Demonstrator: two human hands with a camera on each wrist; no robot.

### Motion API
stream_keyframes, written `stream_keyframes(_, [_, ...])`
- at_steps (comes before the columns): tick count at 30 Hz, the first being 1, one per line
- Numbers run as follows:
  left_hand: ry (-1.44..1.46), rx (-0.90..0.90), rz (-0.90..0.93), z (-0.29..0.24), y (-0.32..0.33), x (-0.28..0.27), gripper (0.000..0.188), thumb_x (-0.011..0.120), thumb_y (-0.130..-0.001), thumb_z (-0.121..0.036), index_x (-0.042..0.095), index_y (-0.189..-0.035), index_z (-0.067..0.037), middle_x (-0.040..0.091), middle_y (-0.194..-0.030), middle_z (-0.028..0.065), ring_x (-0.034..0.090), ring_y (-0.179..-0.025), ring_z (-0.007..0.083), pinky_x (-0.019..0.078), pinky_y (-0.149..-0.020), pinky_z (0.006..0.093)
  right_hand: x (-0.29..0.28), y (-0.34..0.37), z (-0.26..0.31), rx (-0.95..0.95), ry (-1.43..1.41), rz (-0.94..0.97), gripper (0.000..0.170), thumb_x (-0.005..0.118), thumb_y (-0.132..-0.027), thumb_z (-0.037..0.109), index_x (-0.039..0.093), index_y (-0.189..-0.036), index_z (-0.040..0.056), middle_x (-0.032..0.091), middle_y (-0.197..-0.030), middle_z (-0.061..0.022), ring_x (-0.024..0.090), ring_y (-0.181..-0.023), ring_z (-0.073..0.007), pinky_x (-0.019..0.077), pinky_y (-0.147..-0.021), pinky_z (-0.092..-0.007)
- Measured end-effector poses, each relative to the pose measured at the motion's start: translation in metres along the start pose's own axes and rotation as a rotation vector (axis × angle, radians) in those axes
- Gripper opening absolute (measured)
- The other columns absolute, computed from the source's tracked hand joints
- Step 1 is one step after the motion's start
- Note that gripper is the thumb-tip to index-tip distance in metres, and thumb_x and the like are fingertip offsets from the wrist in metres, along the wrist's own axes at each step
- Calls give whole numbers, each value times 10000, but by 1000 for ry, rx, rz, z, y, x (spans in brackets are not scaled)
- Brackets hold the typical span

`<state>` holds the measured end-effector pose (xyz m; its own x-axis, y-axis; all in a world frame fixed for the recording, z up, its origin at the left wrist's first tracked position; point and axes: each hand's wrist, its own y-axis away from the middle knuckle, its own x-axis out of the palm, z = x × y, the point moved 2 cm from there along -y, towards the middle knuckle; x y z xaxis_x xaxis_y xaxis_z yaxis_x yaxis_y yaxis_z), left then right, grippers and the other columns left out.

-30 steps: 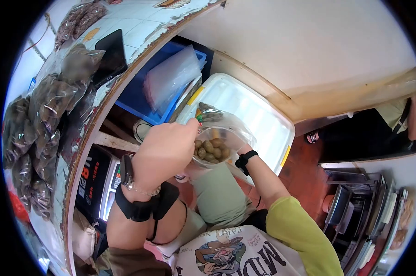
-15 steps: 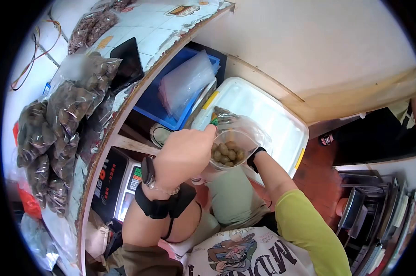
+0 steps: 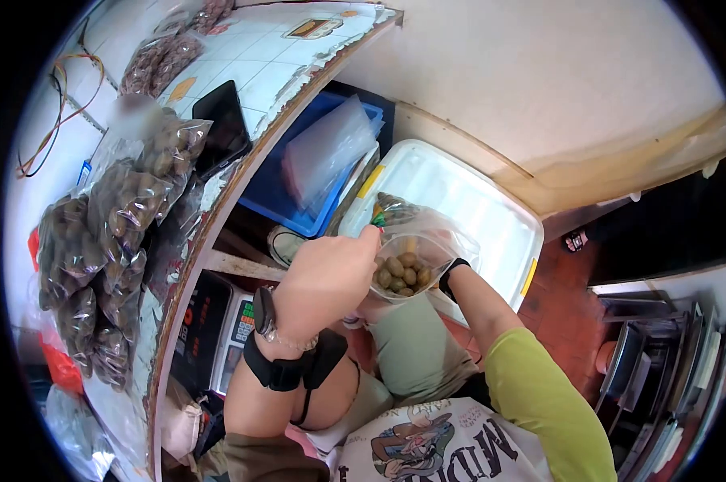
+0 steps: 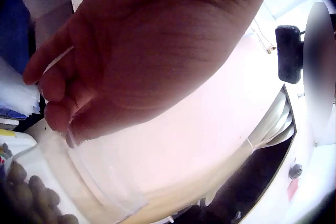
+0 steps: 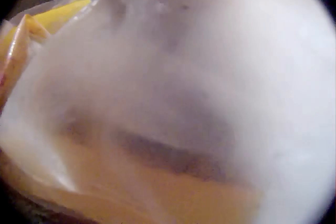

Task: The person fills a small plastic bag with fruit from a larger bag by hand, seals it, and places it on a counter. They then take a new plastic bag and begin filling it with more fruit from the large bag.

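A clear plastic bag (image 3: pixel 439 251) hangs open over the lap with several brownish-green, olive-like fruits (image 3: pixel 401 275) in its bottom. My left hand (image 3: pixel 331 269) pinches the bag's near left edge; in the left wrist view, its thumb and fingers (image 4: pixel 58 116) meet on the clear film. From the right, my right wrist (image 3: pixel 459 279) with its black band reaches to the far side of the bag. The right hand is mostly hidden by the plastic, and its grip I cannot tell. Blurred film fills the right wrist view. Behind the bag lies a small packet (image 3: pixel 391 210) with a colourful label.
A white lidded box (image 3: pixel 491 233) with yellow latches stands ahead. Left of it a blue crate (image 3: pixel 275 189) holds flat plastic bags (image 3: pixel 327 157). On the tiled counter (image 3: pixel 258 48) are a phone (image 3: pixel 221 128) and filled bags (image 3: pixel 130 201). Below it sits a scale (image 3: pixel 233 333).
The head view has shifted, so the scene sits further right and slightly lower. My left hand keeps its pinch on the bag, and the fruits stay at its bottom.
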<state>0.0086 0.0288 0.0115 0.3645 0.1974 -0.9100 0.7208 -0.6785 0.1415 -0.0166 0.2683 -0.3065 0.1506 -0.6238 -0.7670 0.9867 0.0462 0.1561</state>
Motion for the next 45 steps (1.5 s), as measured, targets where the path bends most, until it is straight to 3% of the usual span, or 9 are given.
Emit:
stream_keyframes(14, [-2, 103, -146, 0, 8, 2, 169, 600, -837, -145, 497, -951, -75, 590, -704, 159, 586, -698, 375, 425, -611, 485, 4, 5, 6, -36, 77, 43, 396, 528, -877, 294, 579, -1206, 79, 571, -1221, -187, 542, -1098, -312, 455, -889, -375])
stream_keyframes(17, [-102, 176, -224, -5, 7, -2, 192, 611, -812, -110, 542, -953, 0, 587, -605, 140, 615, -598, 317, 479, -556, 415, -2, 6, 5, -45, 87, 60, 387, 532, -874, 295, 595, -1188, 78, 578, -1210, -188, 546, -1091, -312, 457, -884, -377])
stream_keyframes(19, [-4, 64, -103, -3, 6, 0, 169, 592, -846, -157, 494, -955, -72, 594, -711, 159, 588, -704, 376, 428, -617, 489, -1, 5, 8, -53, 89, 58, 381, 532, -873, 294, 598, -1178, 76, 580, -1203, -189, 548, -1085, -313, 458, -881, -378])
stream_keyframes(45, [-27, 36, -23, 2, 4, 1, 163, 557, -868, -170, 488, -960, -54, 614, -757, 175, 594, -755, 390, 431, -639, 497, 3, -5, 21, -82, 94, 38, 315, 536, -859, 281, 630, -1052, 52, 613, -1106, -199, 582, -1015, -333, 469, -843, -394])
